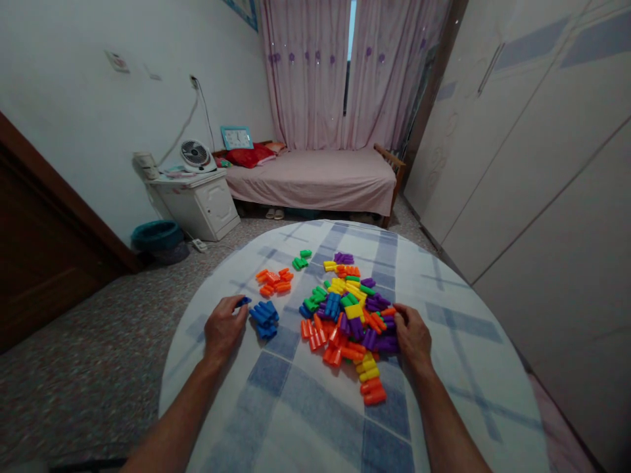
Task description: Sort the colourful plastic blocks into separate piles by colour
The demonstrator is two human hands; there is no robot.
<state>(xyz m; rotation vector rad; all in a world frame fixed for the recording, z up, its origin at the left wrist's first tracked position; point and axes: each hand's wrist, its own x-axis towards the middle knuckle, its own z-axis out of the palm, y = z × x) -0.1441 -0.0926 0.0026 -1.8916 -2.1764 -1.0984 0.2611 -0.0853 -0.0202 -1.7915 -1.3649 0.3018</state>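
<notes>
My left hand [225, 326] is at the left side of the table, closed in a pinch on a blue plastic building block [243, 301]. Just right of it lies a small heap of blue blocks [265, 319]. My right hand [413, 336] rests against the right edge of a large mixed pile of plastic blocks [352, 314] in orange, yellow, green, purple and blue. Its thumb and forefinger close around the end of an orange block [389, 312]. Beyond the blue heap sit a group of orange blocks [275, 282] and a few green blocks [300, 263].
A checked cloth covers the round table [315, 420]. Past it stand a bed [320, 174], a white cabinet [214, 207] with a fan [196, 154], and a bin [158, 236]. A tall wardrobe [532, 151] lines the right side.
</notes>
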